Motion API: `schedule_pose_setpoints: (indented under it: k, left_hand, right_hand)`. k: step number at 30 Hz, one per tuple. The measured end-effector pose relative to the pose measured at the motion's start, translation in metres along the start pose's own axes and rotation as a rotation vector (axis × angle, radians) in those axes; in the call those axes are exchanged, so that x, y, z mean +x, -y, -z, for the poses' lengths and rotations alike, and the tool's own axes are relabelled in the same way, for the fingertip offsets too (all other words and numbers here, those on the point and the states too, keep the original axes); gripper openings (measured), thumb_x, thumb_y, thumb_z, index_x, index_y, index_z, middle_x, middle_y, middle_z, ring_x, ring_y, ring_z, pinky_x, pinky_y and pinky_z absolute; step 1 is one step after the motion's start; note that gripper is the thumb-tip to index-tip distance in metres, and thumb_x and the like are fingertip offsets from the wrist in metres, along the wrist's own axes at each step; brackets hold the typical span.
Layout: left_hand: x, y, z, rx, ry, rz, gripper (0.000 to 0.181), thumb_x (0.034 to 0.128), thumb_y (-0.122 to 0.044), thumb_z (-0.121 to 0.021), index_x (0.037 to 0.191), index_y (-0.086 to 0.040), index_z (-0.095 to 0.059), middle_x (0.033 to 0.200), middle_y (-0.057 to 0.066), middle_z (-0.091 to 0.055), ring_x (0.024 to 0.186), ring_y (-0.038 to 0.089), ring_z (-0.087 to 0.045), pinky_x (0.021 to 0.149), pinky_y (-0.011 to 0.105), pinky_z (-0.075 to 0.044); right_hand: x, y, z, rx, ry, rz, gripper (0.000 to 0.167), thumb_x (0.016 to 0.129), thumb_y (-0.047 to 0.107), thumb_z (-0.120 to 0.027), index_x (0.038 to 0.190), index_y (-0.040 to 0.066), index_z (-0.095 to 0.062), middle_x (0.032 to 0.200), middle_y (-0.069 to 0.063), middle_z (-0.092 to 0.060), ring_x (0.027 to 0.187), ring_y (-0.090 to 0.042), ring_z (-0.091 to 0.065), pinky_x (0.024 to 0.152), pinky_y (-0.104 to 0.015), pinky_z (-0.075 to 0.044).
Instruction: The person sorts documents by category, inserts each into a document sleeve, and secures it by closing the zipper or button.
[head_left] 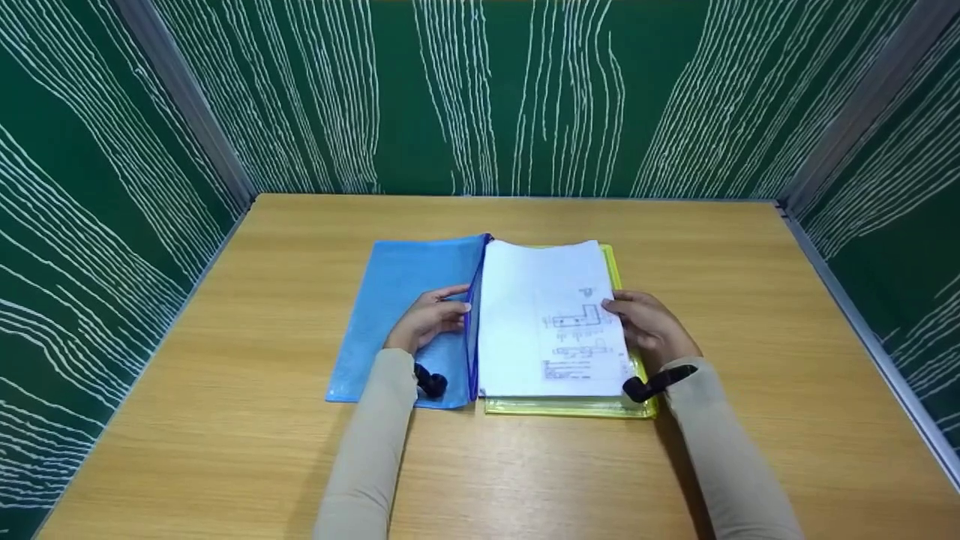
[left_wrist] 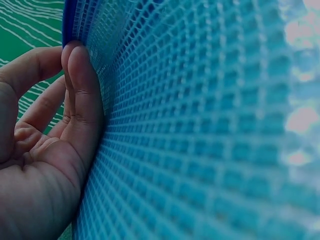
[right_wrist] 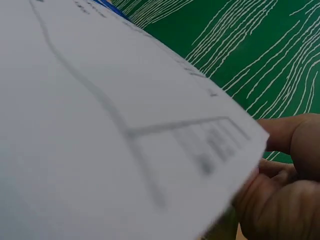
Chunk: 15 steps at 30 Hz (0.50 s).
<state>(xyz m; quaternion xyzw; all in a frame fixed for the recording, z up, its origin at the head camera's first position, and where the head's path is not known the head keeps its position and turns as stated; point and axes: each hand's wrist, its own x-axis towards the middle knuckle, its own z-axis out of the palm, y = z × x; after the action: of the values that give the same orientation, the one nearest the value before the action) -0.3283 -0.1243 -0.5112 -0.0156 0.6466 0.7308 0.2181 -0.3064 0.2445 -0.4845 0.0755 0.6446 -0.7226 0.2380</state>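
A blue mesh document pouch [head_left: 420, 262] lies on the table, its right edge raised. My left hand [head_left: 431, 319] pinches that dark blue edge between thumb and fingers; the left wrist view shows the hand [left_wrist: 55, 120] close against the mesh [left_wrist: 200, 110]. Beside the pouch's edge, a white stack of paper [head_left: 532, 300] with printed drawings lies over a yellow-edged pouch [head_left: 570, 406]. My right hand [head_left: 651, 322] grips the paper's right edge, thumb on top. In the right wrist view the paper [right_wrist: 100, 150] hides part of that hand [right_wrist: 285, 185]. Whether the paper's left edge is inside the blue pouch, I cannot tell.
The wooden table [head_left: 225, 420] extends around the pouches on all sides. Green panels with white wavy lines [head_left: 510, 97] stand behind it and at both sides. Black straps with small devices [head_left: 430, 381] sit on both wrists.
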Motion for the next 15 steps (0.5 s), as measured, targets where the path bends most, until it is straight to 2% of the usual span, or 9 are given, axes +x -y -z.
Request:
schedule_pose_setpoints:
  k: [5,9,11,13,15]
  left_hand:
    - [-0.0017,-0.0014,-0.0005,0.008,0.001,0.002,0.055,0.0874,-0.003,-0.065,0.14,-0.011,-0.051,0.075,0.002,-0.065,0.069,0.012,-0.062,0.069,0.026,-0.055]
    - [-0.002,-0.0017,-0.001,0.017,0.0,0.004,0.055,0.0876,-0.004,-0.066,0.14,-0.011,-0.051,0.075,0.002,-0.065,0.069,0.013,-0.062,0.069,0.027,-0.055]
    - [-0.0018,-0.0021,-0.0014,0.028,0.001,0.007,0.055,0.0877,-0.004,-0.066,0.14,-0.012,-0.051,0.076,0.002,-0.065,0.07,0.013,-0.062,0.07,0.027,-0.056]
    - [-0.0011,-0.0021,-0.0013,0.04,0.006,0.009,0.055,0.0877,-0.005,-0.066,0.14,-0.012,-0.051,0.077,0.002,-0.065,0.07,0.013,-0.062,0.07,0.028,-0.056]
    - [-0.0004,-0.002,-0.0013,0.046,0.007,0.011,0.055,0.0878,-0.005,-0.067,0.14,-0.012,-0.051,0.077,0.002,-0.064,0.071,0.013,-0.062,0.071,0.027,-0.056]
  right_hand:
    - [0.0008,-0.0011,0.0025,-0.15,0.035,-0.016,0.055,0.101,0.016,-0.048,0.151,0.006,-0.025,0.096,0.0,-0.069,0.078,-0.012,-0.068,0.063,-0.024,-0.056]
    - [0.0006,-0.0002,0.0026,-0.197,0.062,-0.007,0.057,0.102,0.012,-0.046,0.153,0.009,-0.021,0.101,-0.001,-0.069,0.085,-0.015,-0.069,0.072,-0.031,-0.058]
    - [0.0005,0.0006,0.0026,-0.193,0.061,0.006,0.055,0.102,0.01,-0.045,0.152,0.01,-0.023,0.102,-0.001,-0.068,0.086,-0.016,-0.069,0.073,-0.03,-0.058]
    - [-0.001,0.0019,0.0041,-0.19,0.056,0.006,0.054,0.101,0.01,-0.045,0.152,0.011,-0.024,0.101,-0.002,-0.069,0.076,-0.012,-0.068,0.062,-0.023,-0.055]
    - [-0.0021,0.0033,0.0046,-0.168,0.058,0.008,0.055,0.101,0.009,-0.045,0.152,0.012,-0.025,0.102,-0.003,-0.069,0.076,-0.011,-0.068,0.06,-0.021,-0.054]
